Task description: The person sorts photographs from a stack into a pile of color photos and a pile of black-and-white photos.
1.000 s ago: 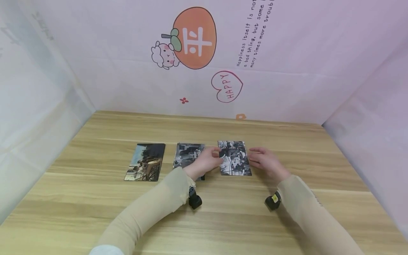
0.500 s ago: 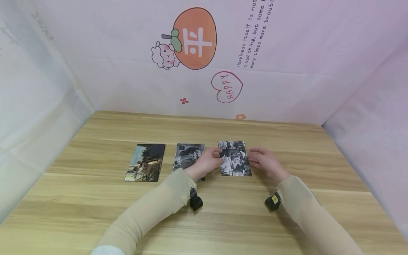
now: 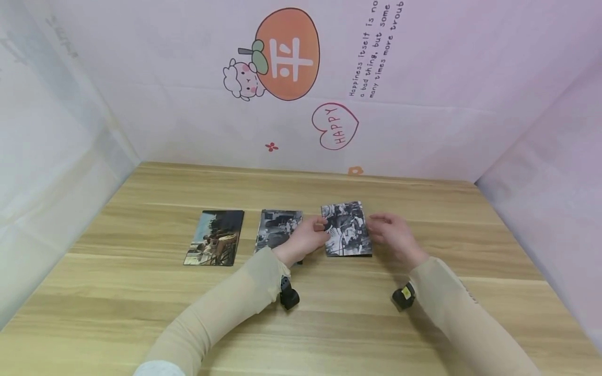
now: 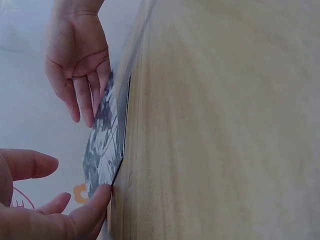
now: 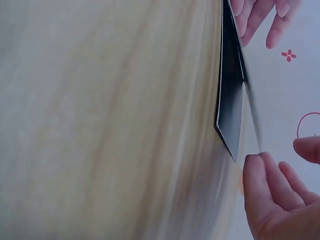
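A black-and-white photo (image 3: 347,230) in the head view is tilted up along its right edge, with another card's edge showing beneath it. My left hand (image 3: 305,237) has its fingertips right at the photo's left edge, thumb apart. On the other side, my right hand (image 3: 395,235) has its fingertips at the raised edge. In the right wrist view, the lower card (image 5: 231,120) lies on the table while the upper one leans away from it toward my right fingertips (image 5: 257,162). My right thumb stands clear of the photo.
Left of the hands lies a second black-and-white photo (image 3: 277,227), partly covered by my left hand. Farther left is a colour photo (image 3: 213,239). All are on a wood-grain table (image 3: 338,324), with a printed white cloth (image 3: 188,115) behind it.
The top photo's right side has risen and its far right corner has shifted up, showing a card under it. My right hand has lifted slightly; the left has stayed put.
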A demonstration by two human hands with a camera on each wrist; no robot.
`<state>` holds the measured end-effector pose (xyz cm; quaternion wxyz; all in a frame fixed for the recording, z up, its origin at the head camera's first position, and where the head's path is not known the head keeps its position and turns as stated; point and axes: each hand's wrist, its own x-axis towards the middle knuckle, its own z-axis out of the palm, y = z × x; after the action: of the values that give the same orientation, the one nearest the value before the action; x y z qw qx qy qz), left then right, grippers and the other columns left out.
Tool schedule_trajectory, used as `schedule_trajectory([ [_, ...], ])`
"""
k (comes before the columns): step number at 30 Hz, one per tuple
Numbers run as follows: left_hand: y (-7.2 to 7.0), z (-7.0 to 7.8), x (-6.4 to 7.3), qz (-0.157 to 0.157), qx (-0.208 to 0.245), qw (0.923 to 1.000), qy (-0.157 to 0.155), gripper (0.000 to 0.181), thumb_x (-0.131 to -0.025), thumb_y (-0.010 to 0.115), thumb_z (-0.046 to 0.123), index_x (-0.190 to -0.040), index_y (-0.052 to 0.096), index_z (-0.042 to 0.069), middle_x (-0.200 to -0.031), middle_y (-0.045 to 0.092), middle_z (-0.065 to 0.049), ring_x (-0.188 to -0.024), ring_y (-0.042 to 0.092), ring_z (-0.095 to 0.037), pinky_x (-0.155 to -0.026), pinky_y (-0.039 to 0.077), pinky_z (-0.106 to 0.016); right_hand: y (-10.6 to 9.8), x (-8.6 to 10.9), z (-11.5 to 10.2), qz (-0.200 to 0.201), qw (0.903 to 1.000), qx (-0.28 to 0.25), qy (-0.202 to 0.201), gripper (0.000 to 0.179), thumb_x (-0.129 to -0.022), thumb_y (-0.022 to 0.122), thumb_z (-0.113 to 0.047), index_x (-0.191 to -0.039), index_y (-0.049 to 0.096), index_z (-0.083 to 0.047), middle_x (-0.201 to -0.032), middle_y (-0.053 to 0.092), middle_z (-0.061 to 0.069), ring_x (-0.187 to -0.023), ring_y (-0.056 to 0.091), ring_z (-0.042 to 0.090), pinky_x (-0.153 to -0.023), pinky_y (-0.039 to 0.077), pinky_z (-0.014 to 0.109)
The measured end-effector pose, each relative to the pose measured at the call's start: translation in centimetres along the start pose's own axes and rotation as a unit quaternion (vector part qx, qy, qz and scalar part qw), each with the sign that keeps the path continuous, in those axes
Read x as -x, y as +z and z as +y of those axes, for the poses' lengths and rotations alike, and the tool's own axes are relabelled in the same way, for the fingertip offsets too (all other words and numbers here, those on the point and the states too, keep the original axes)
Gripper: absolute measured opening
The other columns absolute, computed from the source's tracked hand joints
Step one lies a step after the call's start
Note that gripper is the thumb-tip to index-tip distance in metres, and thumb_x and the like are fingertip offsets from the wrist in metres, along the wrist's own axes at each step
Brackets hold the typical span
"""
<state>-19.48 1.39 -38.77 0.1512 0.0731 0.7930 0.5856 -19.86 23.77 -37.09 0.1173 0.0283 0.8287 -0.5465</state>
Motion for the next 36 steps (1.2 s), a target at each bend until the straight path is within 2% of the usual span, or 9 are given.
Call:
schedule_trajectory([
  [3, 0.1, -0.2, -0.1, 0.001, 0.005, 1.0000, -0.002, 0.043, -0.091, 0.055, 0.005, -0.132, 0.048, -0.001, -0.137, 0.046, -0.024, -0.117, 0.053, -0.032, -0.070, 0.048, -0.028, 0.2, -0.4, 0.1, 0.023, 0.9997, 0.006, 0.001, 0.047, -0.096, 0.051, -0.013, -0.137, 0.039, 0.008, -0.136, 0.046, 0.029, -0.116, 0.055, 0.034, -0.093, 0.051, 0.031],
  [6, 0.3, -0.5, -0.3, 0.006, 0.020, 0.9998, -0.001, 0.043, -0.089, 0.056, 0.003, -0.130, 0.048, -0.003, -0.136, 0.048, -0.025, -0.118, 0.053, -0.033, -0.079, 0.052, -0.032, 0.5, -1.0, 0.2, 0.042, 0.9989, 0.008, 0.017, 0.045, -0.095, 0.052, -0.008, -0.137, 0.041, 0.006, -0.135, 0.048, 0.027, -0.114, 0.056, 0.031, -0.090, 0.053, 0.029],
  [8, 0.4, -0.6, -0.5, 0.006, 0.035, 0.9994, -0.001, 0.043, -0.088, 0.056, 0.002, -0.130, 0.048, -0.004, -0.135, 0.048, -0.025, -0.120, 0.052, -0.034, -0.089, 0.051, -0.036, 0.5, -1.4, 0.2, 0.043, 0.9986, 0.004, 0.031, 0.046, -0.095, 0.052, -0.006, -0.138, 0.039, 0.004, -0.137, 0.046, 0.027, -0.117, 0.054, 0.033, -0.093, 0.051, 0.033],
  [12, 0.6, -0.7, -0.7, 0.012, 0.067, 0.9977, -0.008, 0.043, -0.088, 0.054, 0.000, -0.130, 0.048, -0.004, -0.133, 0.050, -0.024, -0.117, 0.054, -0.034, -0.090, 0.052, -0.037, 0.5, -1.8, 0.2, 0.030, 0.9975, -0.023, 0.060, 0.049, -0.095, 0.048, -0.001, -0.142, 0.034, 0.002, -0.140, 0.042, 0.027, -0.121, 0.051, 0.034, -0.099, 0.047, 0.040],
  [18, 0.6, -0.9, -0.9, 0.030, 0.108, 0.9933, -0.030, 0.042, -0.089, 0.052, -0.002, -0.131, 0.048, -0.004, -0.131, 0.051, -0.023, -0.112, 0.057, -0.034, -0.090, 0.053, -0.036, 0.6, -2.2, 0.3, 0.021, 0.9962, -0.036, 0.076, 0.050, -0.095, 0.046, 0.001, -0.144, 0.032, 0.001, -0.142, 0.040, 0.025, -0.119, 0.051, 0.030, -0.100, 0.046, 0.040],
  [24, -0.1, -0.9, -1.1, 0.011, 0.108, 0.9937, -0.028, 0.047, -0.090, 0.054, -0.001, -0.136, 0.043, -0.003, -0.135, 0.049, -0.023, -0.119, 0.053, -0.034, -0.094, 0.051, -0.037, 0.5, -2.0, 0.1, 0.011, 0.9964, -0.045, 0.072, 0.052, -0.096, 0.046, -0.002, -0.145, 0.030, -0.002, -0.144, 0.038, 0.024, -0.125, 0.047, 0.033, -0.103, 0.044, 0.041],
  [28, -0.7, -0.8, -1.0, 0.001, 0.091, 0.9957, -0.018, 0.049, -0.089, 0.056, -0.003, -0.136, 0.044, -0.002, -0.133, 0.050, -0.025, -0.116, 0.055, -0.034, -0.091, 0.052, -0.036, 0.6, -1.5, -0.4, 0.000, 0.9975, -0.042, 0.057, 0.054, -0.095, 0.048, -0.003, -0.146, 0.030, -0.004, -0.144, 0.038, 0.023, -0.125, 0.047, 0.033, -0.102, 0.045, 0.039],
  [32, -1.5, -0.8, -0.7, 0.003, 0.072, 0.9973, -0.013, 0.045, -0.086, 0.061, -0.003, -0.130, 0.052, 0.000, -0.127, 0.054, -0.022, -0.109, 0.059, -0.032, -0.085, 0.055, -0.032, 0.8, -1.0, -0.7, -0.014, 0.9986, -0.036, 0.036, 0.052, -0.095, 0.049, -0.003, -0.144, 0.034, -0.004, -0.141, 0.041, 0.023, -0.112, 0.055, 0.025, -0.095, 0.050, 0.032],
  [36, -2.4, -0.7, -0.3, 0.003, 0.061, 0.9981, -0.007, 0.042, -0.085, 0.066, 0.001, -0.125, 0.057, 0.002, -0.124, 0.057, -0.017, -0.106, 0.060, -0.027, -0.082, 0.056, -0.030, 1.2, -0.7, -0.7, -0.032, 0.9985, -0.042, 0.017, 0.047, -0.094, 0.050, -0.002, -0.140, 0.039, -0.001, -0.125, 0.051, 0.017, -0.094, 0.056, 0.011, -0.084, 0.053, 0.025],
])
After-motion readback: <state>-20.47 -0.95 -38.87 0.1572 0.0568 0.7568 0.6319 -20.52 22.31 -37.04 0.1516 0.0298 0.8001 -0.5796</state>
